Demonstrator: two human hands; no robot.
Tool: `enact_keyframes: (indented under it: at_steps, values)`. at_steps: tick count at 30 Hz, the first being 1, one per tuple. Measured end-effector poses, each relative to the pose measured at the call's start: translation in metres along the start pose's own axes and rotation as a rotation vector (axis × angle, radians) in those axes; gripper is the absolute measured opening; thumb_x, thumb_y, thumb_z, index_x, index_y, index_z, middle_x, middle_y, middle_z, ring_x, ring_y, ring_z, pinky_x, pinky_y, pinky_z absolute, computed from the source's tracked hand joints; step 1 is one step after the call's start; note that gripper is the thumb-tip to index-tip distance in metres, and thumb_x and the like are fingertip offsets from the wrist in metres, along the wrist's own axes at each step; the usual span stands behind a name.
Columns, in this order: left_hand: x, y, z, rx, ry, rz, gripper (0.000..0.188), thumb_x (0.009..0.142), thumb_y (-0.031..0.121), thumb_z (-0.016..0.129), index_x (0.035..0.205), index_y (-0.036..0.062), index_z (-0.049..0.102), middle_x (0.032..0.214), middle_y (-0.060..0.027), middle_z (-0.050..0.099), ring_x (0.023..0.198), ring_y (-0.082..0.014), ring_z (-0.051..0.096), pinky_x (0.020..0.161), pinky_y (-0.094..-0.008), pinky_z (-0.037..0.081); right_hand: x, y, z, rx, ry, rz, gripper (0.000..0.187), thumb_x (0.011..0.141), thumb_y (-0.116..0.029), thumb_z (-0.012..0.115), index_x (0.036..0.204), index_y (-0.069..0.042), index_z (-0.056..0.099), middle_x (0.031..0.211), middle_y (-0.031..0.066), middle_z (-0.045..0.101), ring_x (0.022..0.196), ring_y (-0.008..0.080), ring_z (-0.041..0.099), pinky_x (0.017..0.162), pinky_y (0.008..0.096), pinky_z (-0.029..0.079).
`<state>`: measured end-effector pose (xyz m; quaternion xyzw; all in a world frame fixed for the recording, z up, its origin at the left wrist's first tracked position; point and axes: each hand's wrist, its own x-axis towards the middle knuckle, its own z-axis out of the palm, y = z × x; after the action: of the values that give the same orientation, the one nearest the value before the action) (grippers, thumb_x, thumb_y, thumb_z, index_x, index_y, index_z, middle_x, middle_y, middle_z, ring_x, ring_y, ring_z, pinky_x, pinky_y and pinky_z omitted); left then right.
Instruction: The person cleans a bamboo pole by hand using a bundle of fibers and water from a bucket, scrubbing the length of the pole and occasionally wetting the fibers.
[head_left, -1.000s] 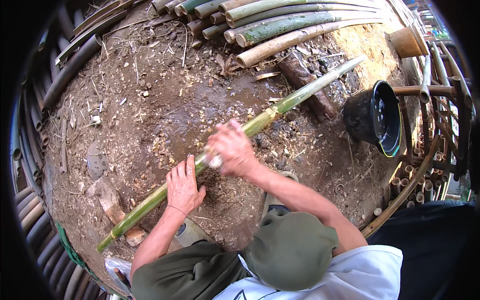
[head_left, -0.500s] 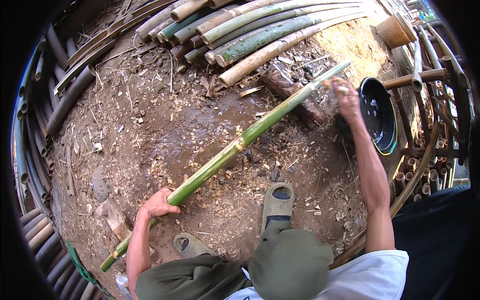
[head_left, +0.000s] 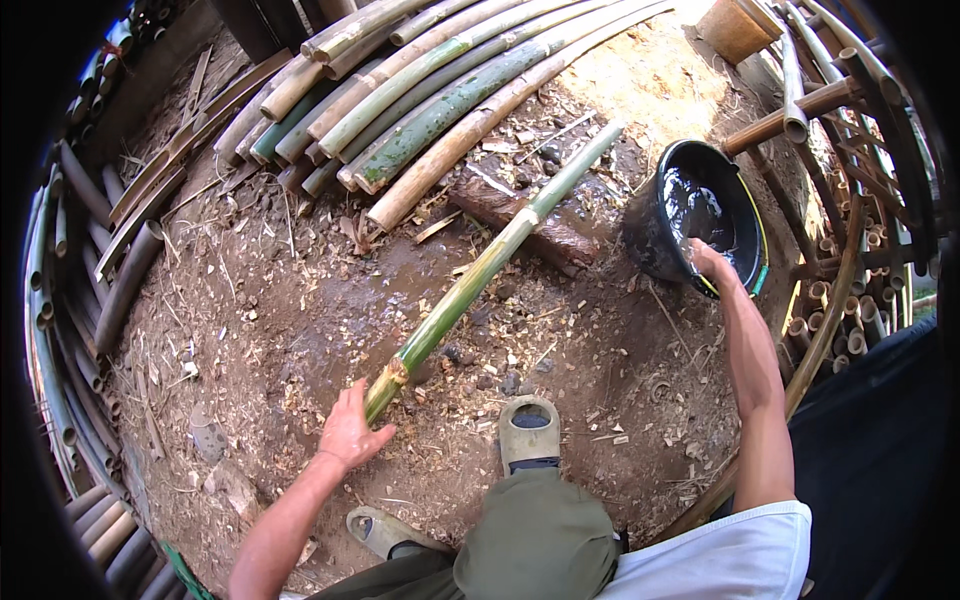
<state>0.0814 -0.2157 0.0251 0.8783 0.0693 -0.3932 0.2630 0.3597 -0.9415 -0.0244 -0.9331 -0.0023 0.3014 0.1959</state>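
Observation:
A green bamboo pole [head_left: 465, 300], wet and glossy with a pale node, slants from my left hand up towards the far right. My left hand [head_left: 350, 430] is around its near part, thumb on one side and fingers on the other; the pole beyond is hidden by my hand and forearm. The pole's far part passes over a dark brown log [head_left: 535, 225] on the ground. My right hand [head_left: 710, 262] reaches over the near rim into a black bucket [head_left: 650, 235] holding water. Its fingers are mostly hidden inside, so I cannot see what they hold.
Several cut bamboo poles [head_left: 440, 125] lie stacked at the back. More poles [head_left: 120, 285] line the left side. A bamboo rack [head_left: 820, 100] stands at the right, near a brown pot [head_left: 735, 30]. Wood chips litter the damp soil around my sandals [head_left: 528, 425].
My right hand has gone from rubbing the pole's far part with a fibrous wad down into the bucket. The pole has shifted left and towards me, sliding back past my left hand.

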Motion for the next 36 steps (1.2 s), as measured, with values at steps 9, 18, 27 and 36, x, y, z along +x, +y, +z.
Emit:
enact_keyframes:
  at_steps: [9, 18, 27, 36]
  values:
    - [-0.004, -0.024, 0.043, 0.005, 0.37, -0.13, 0.051, 0.08, 0.028, 0.075, 0.121, 0.0095, 0.052, 0.109, -0.0161, 0.059, 0.1, -0.0356, 0.061, 0.085, -0.0469, 0.051, -0.062, -0.248, -0.04, 0.995, 0.14, -0.445, 0.038, 0.082, -0.026, 0.067, 0.113, -0.004, 0.063, 0.112, 0.01, 0.065, 0.084, 0.0167, 0.065, 0.066, 0.0259, 0.055]
    - [0.007, -0.008, 0.054, 0.069, 0.555, -0.109, 0.042, 0.075, 0.021, 0.076, 0.108, 0.0093, 0.054, 0.093, -0.0121, 0.063, 0.086, -0.0354, 0.065, 0.078, -0.048, 0.053, -0.06, -0.462, 0.304, 0.093, 0.544, -1.115, 0.028, 0.076, -0.029, 0.075, 0.099, -0.014, 0.07, 0.093, 0.0071, 0.072, 0.091, 0.0263, 0.069, 0.106, 0.0502, 0.043]
    - [0.038, -0.061, 0.002, -0.762, -0.433, -0.118, 0.034, 0.071, 0.014, 0.087, 0.095, 0.003, 0.065, 0.073, -0.0038, 0.066, 0.061, -0.0123, 0.062, 0.059, -0.033, 0.054, 0.013, -0.384, 0.213, 0.01, 0.61, -0.973, 0.023, 0.083, -0.02, 0.074, 0.107, -0.019, 0.073, 0.107, 0.0001, 0.072, 0.114, 0.0221, 0.063, 0.115, 0.046, 0.032]
    - [0.004, -0.024, -0.009, -0.142, 0.164, -0.12, 0.063, 0.064, 0.042, 0.088, 0.105, 0.003, 0.06, 0.103, -0.0139, 0.065, 0.091, -0.0304, 0.065, 0.083, -0.0407, 0.053, -0.089, -0.466, 0.313, 0.03, 0.377, -1.094, 0.035, 0.065, -0.011, 0.073, 0.1, -0.018, 0.071, 0.111, 0.001, 0.07, 0.115, 0.0222, 0.062, 0.115, 0.0496, 0.032]
